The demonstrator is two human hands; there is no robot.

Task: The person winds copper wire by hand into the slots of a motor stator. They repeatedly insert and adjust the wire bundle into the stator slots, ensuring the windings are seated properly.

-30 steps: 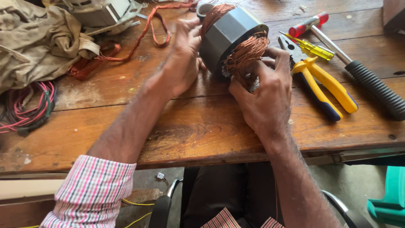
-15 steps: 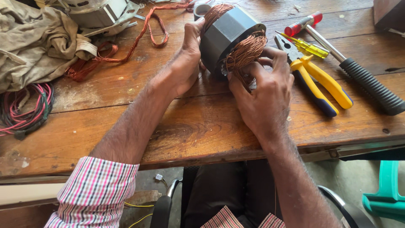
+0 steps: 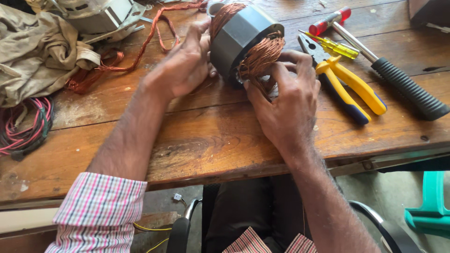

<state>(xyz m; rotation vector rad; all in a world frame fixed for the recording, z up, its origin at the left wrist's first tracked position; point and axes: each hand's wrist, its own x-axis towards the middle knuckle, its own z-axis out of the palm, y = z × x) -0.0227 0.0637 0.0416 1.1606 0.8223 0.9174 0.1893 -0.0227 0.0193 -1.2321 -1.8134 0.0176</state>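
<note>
Head view: both hands' fingers (image 3: 197,44) grasp grey faceted stator (image 3: 241,40), copper windings (image 3: 260,58) bristling.

bare left hand (image 3: 185,65) and bare right hand (image 3: 286,105), no rings, no watch, no gloves. forearms uncovered. left arm: rolled-up cotton shirt sleeve in pink, white and grey check (image 3: 101,211), cuffed near the elbow. same check fabric (image 3: 267,242) shows at the waist. dark trousers (image 3: 248,206) over the lap.

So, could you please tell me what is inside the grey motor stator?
Copper wire windings bulge from the grey stator at its near end, with more copper at the far end. The right hand covers the lower coils; the bore is hidden.
</note>
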